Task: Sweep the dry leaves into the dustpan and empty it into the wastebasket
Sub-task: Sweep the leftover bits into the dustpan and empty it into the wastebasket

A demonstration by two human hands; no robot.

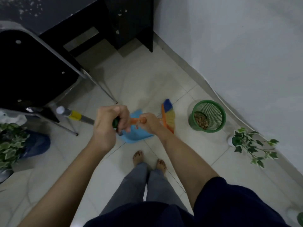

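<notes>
A light blue plastic dustpan (136,133) rests on the tiled floor at centre frame, its pan apparently bare; the left hand (109,123) grips its green handle, the right hand (150,122) the orange-handled multicoloured broom (168,114). Dry leaves (201,120) already fill the green mesh wastebasket (213,112) at right, suggesting emptying is done; setting tools aside likely follows.

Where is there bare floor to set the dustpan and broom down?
Bare tile lies between the green mesh wastebasket and the black desk, and beside the bare feet toward the ivy sprig. It is crowded at left around the black chair and leafy plant.
</notes>
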